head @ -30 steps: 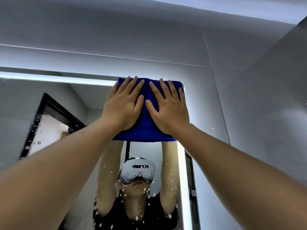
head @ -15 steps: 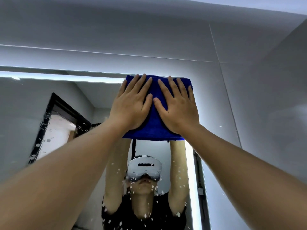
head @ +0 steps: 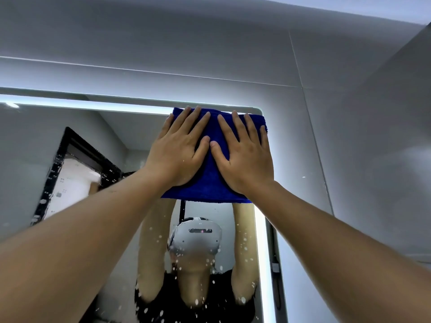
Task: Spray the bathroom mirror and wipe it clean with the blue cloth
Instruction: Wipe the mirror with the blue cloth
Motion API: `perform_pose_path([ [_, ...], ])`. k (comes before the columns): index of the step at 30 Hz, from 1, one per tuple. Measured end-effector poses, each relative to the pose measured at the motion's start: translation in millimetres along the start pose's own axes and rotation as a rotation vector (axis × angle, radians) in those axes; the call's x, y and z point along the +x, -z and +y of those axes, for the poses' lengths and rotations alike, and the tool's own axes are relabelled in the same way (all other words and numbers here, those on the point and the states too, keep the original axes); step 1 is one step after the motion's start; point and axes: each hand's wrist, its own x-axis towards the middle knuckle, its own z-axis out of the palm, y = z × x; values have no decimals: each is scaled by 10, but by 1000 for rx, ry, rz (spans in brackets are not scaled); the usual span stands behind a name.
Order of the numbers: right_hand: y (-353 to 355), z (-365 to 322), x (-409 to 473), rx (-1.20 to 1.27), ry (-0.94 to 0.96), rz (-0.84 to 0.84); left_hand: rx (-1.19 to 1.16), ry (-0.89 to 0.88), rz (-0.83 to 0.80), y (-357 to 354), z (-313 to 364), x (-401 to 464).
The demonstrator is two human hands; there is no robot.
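Two flat palms are pressed side by side on a folded blue cloth, which is held against the bathroom mirror at its top right corner. Nothing is gripped: the left hand and right hand are spread with fingers straight. The cloth's upper edge meets the lit strip along the top; open glass lies leftward and below, where white droplets are scattered. No readable writing is seen.

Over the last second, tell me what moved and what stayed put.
The view shifted a little; otherwise little changed. Both hands, left and right, stay flat on the blue cloth at the mirror's top right corner. Nothing gripped or released. Spray droplets remain below.
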Motion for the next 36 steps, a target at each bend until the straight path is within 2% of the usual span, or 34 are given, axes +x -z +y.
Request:
perform_pose_path([
  [14, 2, -180, 67, -3, 8, -36, -3, 16, -3, 69, -173, -40],
  [36, -171, -1061, 187, 18, 32, -32, -16, 29, 3, 373, -977, -330],
])
